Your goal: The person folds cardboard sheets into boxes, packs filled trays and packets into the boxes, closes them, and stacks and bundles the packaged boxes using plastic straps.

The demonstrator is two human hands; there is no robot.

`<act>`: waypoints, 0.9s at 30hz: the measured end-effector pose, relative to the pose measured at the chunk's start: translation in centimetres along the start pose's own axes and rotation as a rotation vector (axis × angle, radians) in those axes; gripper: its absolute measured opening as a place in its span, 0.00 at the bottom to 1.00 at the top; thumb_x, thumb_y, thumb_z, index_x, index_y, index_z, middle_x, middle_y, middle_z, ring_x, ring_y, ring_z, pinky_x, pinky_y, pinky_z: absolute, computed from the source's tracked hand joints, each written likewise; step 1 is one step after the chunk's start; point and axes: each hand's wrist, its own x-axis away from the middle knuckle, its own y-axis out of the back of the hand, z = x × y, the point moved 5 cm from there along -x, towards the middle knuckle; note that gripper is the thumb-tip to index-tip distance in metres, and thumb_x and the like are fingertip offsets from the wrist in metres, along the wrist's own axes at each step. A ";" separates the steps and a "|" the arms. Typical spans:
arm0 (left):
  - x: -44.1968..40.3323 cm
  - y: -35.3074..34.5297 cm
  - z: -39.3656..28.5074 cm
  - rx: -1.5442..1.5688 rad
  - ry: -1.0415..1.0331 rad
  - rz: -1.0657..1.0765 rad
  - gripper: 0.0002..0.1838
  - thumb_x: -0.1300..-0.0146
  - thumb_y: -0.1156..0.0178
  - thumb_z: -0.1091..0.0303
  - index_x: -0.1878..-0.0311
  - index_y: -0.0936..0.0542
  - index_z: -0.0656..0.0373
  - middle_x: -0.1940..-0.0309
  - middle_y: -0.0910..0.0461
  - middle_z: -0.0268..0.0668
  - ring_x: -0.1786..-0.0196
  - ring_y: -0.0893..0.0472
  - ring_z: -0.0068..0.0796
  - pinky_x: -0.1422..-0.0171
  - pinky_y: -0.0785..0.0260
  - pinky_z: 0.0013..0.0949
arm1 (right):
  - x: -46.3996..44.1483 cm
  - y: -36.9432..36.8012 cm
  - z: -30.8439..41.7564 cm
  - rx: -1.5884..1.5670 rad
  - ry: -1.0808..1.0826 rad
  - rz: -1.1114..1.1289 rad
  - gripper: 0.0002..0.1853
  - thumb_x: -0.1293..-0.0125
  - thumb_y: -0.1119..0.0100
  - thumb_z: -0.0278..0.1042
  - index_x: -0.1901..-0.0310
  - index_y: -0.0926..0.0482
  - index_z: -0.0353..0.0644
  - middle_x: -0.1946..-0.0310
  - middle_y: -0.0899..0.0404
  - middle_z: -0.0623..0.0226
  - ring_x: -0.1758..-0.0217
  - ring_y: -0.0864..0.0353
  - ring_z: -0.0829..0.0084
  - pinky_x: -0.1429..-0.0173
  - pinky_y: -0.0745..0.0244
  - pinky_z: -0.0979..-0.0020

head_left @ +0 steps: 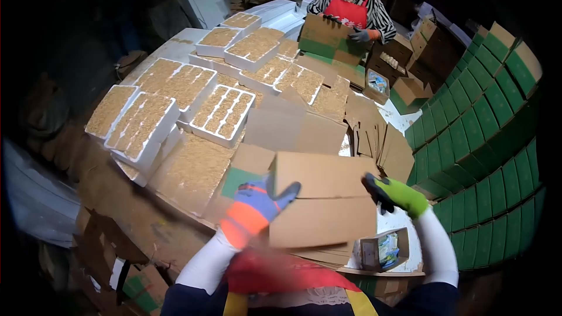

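A plain brown cardboard box point(325, 222) is in front of me, its two top flaps folded in to a seam across the middle. My left hand point(260, 198), in a blue-grey glove with an orange cuff, grips its left side with the thumb over the top. On the opposite side, my right hand point(391, 194), in a black and lime-green glove, holds the right edge near the seam. The fingers on the far sides are partly hidden. Beneath and behind the box lie flat cardboard sheets point(298, 126).
White foam trays point(221, 116) with tan filling crowd the table's left side. Green boxes point(468, 134) are stacked in rows at right. A small carton of packets point(383, 250) sits near my right forearm. Across the table, a person in a red apron point(345, 11) holds a green-brown box point(328, 38).
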 end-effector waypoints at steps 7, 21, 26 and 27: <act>3.3 4.2 -3.6 0.138 -0.881 -0.284 0.49 0.46 0.40 0.34 0.32 0.38 0.65 0.34 0.35 0.53 0.37 0.29 0.50 0.39 0.33 0.43 | 1.6 -2.8 -4.9 -1.090 0.218 0.334 0.43 0.35 0.50 0.65 0.29 0.48 0.43 0.38 0.33 0.47 0.38 0.29 0.45 0.44 0.25 0.43; 0.5 -1.6 4.5 -0.007 -0.131 0.010 0.38 0.35 0.56 0.51 0.29 0.48 0.70 0.48 0.24 0.56 0.49 0.22 0.50 0.40 0.35 0.44 | -7.0 -2.9 19.4 0.042 1.067 -0.424 0.26 0.39 0.42 0.26 0.37 0.32 0.38 0.41 0.30 0.59 0.40 0.27 0.66 0.39 0.31 0.69; 0.5 -1.0 4.3 0.025 -0.121 0.089 0.40 0.33 0.58 0.46 0.29 0.48 0.69 0.56 0.21 0.51 0.57 0.20 0.49 0.48 0.31 0.46 | -18.5 -21.9 43.8 0.267 1.234 0.090 0.31 0.34 0.45 0.53 0.36 0.31 0.42 0.41 0.26 0.58 0.40 0.26 0.66 0.38 0.32 0.67; 0.4 -0.9 4.6 0.074 -0.130 0.076 0.40 0.34 0.57 0.46 0.29 0.47 0.68 0.56 0.21 0.52 0.57 0.20 0.50 0.49 0.31 0.47 | -22.1 -25.1 46.4 0.223 1.142 0.078 0.31 0.35 0.46 0.57 0.39 0.29 0.43 0.46 0.23 0.59 0.44 0.24 0.66 0.42 0.30 0.68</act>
